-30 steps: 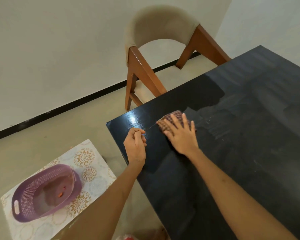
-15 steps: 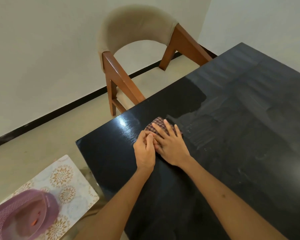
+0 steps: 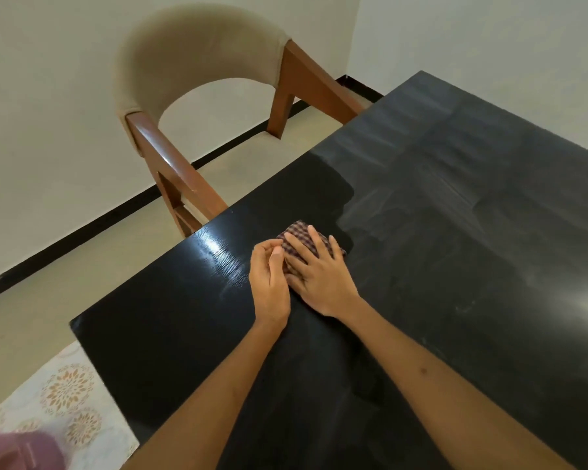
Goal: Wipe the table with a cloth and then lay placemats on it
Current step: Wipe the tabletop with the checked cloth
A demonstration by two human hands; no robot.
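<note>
One black table (image 3: 421,266), part dusty grey, near-left corner wiped glossy. One wooden chair (image 3: 197,96) stood beyond far edge. One floral-patterned surface (image 3: 65,401), possibly placemat, lay below table's near corner, one purple basket (image 3: 11,452) on it. Left hand (image 3: 270,279) had moved in from table edge to meet right hand (image 3: 318,276); fingers curled, thumb touching cloth, grip unclear. Right fingers spread flat, pressing one checked cloth (image 3: 301,234) onto table. Likely regripping mid-wipe; placemats not yet laid.
</note>
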